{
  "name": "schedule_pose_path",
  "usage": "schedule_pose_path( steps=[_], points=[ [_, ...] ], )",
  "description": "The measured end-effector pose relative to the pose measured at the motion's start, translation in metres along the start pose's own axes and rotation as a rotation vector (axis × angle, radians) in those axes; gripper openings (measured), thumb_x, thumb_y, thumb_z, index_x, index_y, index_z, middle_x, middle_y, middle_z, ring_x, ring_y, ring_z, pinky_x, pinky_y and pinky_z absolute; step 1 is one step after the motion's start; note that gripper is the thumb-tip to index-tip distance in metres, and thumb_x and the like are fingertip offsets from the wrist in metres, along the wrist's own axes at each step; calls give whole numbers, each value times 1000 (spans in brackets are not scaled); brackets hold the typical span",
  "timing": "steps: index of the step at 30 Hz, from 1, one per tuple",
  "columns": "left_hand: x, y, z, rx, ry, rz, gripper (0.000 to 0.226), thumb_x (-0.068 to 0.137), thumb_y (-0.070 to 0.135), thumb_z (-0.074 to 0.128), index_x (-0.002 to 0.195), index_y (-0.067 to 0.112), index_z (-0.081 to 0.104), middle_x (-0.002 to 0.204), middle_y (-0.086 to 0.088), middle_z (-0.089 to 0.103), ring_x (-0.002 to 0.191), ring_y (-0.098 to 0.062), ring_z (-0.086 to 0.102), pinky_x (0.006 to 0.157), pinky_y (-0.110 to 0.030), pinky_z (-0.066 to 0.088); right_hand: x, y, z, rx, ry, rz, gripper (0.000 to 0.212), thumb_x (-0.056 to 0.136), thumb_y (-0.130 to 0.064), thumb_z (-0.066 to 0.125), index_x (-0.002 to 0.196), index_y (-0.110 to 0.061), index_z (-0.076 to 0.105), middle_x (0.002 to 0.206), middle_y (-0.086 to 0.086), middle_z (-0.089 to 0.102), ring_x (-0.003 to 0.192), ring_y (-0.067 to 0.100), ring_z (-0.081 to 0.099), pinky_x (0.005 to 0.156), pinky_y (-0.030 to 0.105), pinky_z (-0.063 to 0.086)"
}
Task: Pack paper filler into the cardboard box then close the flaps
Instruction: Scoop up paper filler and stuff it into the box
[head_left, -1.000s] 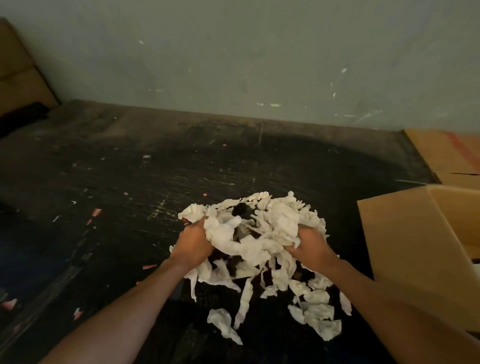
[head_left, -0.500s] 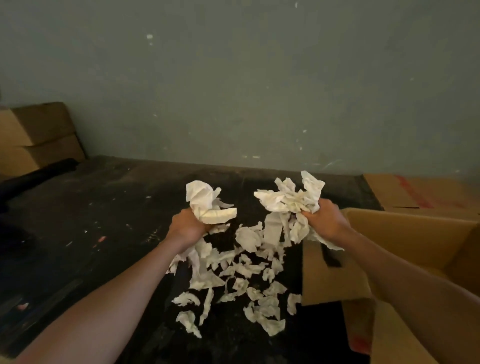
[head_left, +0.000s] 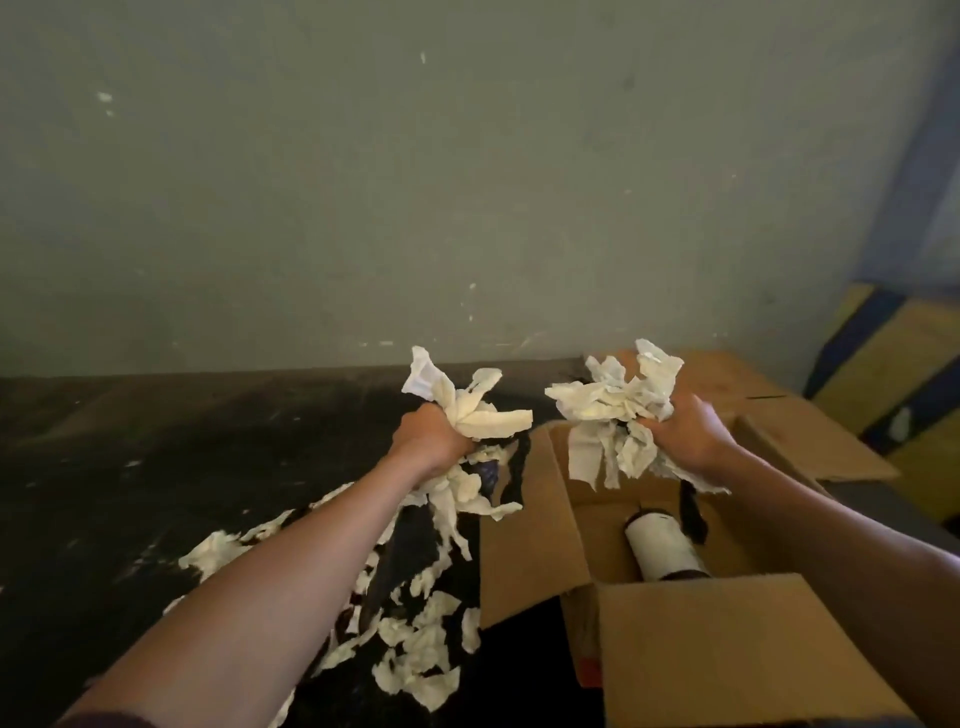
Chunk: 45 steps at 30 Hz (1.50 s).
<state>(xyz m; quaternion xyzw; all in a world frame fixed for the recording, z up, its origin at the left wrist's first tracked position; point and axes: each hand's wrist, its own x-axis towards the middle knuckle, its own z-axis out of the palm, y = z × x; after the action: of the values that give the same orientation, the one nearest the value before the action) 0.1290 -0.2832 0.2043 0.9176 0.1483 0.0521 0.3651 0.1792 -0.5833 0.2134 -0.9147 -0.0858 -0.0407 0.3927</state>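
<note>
Left hand (head_left: 428, 441): fingers closed into a fist around a bunch of white paper (head_left: 467, 410). Crumpled ends stick out above the fist and loose strips hang below it. The hand is raised over the dark tabletop (head_left: 156, 467), just left of the box (head_left: 524, 545).

Right hand (head_left: 685, 434): fingers closed on a second, larger wad (head_left: 618, 400). Torn pieces and one dark strip dangle from it. This hand is held above the open top of the box, clear of its walls.

The box is brown cardboard and stands at the right of the tabletop with all flaps up or folded outward. The left flap stands nearly upright; the near flap (head_left: 727, 670) lies toward the camera; the far flap is folded away to the right. Inside, a dark bottle (head_left: 662, 545) with a pale label lies on its side on the bottom. No paper is seen packed around it, though part of the interior is hidden by the near flap.

More torn paper scraps (head_left: 415, 654) lie scattered on the tabletop beneath and beside the left forearm, to the left of the box.

A flat piece of cardboard (head_left: 737, 379) lies behind the box, against the grey-green wall (head_left: 467, 182). At the far right stand yellow items with dark blue stripes (head_left: 893, 364); what they are cannot be told.
</note>
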Motion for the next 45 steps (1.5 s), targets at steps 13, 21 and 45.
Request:
schedule_pose_path(
  steps=[13, 21, 45],
  points=[
    [39, 119, 153, -46, -217, 30, 39, 83, 32, 75, 115, 14, 65, 108, -4, 68, 100, -26, 64, 89, -39, 55, 40, 108, -44, -124, -85, 148, 19, 96, -30, 62, 95, -13, 53, 72, -2, 57, 62, 8, 53, 48, 16, 38],
    [33, 132, 233, -222, -200, -277, 45, 92, 23, 67, 132, 10, 52, 131, -8, 59, 124, -29, 54, 100, -35, 44, 81, 180, -21, -125, -345, 108, 15, 96, -28, 61, 102, -15, 63, 99, 0, 67, 86, 14, 60, 79, 28, 50],
    [-20, 85, 257, 489, -606, -7, 33, 98, 38, 53, 123, 19, 63, 119, -3, 66, 105, -20, 61, 88, -33, 49, 74, 221, -25, -581, -1053, 66, 84, 83, -39, 75, 153, -29, 29, 155, 3, 35, 136, 29, 41, 90, 37, 48]
  ],
)
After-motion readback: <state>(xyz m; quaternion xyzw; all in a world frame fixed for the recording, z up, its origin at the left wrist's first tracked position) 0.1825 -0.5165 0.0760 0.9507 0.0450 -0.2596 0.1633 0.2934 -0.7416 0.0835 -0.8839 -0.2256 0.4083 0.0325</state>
